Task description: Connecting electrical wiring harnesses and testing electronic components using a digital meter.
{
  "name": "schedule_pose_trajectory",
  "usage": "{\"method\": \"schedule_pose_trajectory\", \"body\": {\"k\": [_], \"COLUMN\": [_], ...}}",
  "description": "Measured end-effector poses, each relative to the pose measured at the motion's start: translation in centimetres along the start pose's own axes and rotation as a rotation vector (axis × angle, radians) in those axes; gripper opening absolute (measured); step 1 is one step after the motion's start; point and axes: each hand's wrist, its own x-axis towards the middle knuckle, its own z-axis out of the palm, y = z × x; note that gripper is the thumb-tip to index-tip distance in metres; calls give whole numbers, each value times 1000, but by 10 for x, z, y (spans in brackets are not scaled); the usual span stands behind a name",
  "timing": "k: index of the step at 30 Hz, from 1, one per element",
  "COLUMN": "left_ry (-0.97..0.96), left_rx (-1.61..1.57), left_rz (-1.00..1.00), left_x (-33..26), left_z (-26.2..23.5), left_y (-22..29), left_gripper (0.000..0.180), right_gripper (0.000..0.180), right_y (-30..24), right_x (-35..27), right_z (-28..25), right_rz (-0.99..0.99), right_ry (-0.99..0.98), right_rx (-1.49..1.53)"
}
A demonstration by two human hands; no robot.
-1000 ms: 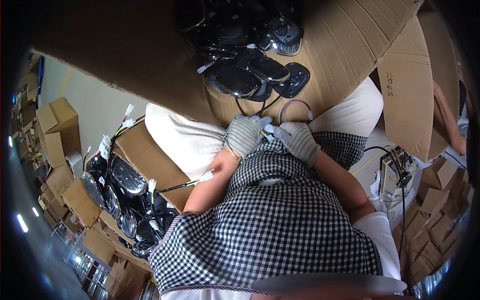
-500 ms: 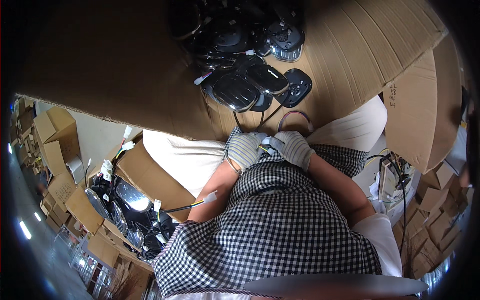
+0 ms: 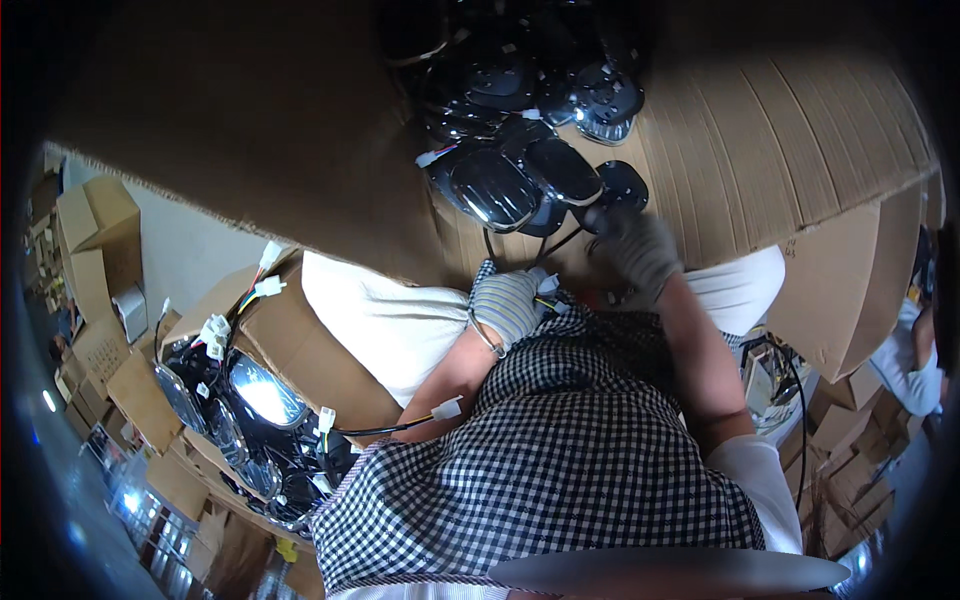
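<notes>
Hold the grey striped-glove left hand [image 3: 505, 305] closed in a narrow fist on the small white plastic plug [image 3: 545, 283], with the plug pinched at the fingertips just to the right of the knuckles and the thin black cable [image 3: 540, 248] running up and away from the hand toward the pile. Judge the grey-gloved right hand [image 3: 640, 250] with care: blurred, stretched up and beyond the left hand, fingertips near the flat black oval plate [image 3: 622, 185], open or closed impossible to tell. Reach for one piece only, probably the plate nearest the right fingertips, rather than dragging at the heap of glossy black oval housings with bright rims [image 3: 500, 185] just up and to the left of that hand. Trace the cable from the left hand before lifting, since several leads look crossed between the two hands and a snag seems likely. Lift straight, without twisting, to spare the shiny faces from rubbing on the corrugated brown cardboard wall [image 3: 760, 150] to the right of the right hand. Leave slack in the cable; no pulling on the plug itself. Ignore the second open cardboard box of similar black parts with white connectors [image 3: 250, 400], well off to the left and below the left hand, beside the black-and-white checked apron [image 3: 560, 470].
</notes>
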Motion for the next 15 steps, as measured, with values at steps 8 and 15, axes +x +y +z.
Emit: {"method": "schedule_pose_trajectory", "body": {"k": [8,15], "left_ry": [198,559], "left_rx": [-47,-391], "left_rz": [113,198], "left_x": [21,38], "left_z": [-9,26], "left_y": [17,8], "left_gripper": [19,13], "right_gripper": [29,23], "right_y": [-72,-68], "right_x": [141,150], "right_z": [6,42], "right_rz": [-325,-219], "right_ry": [226,81], "right_rx": [119,210]}}
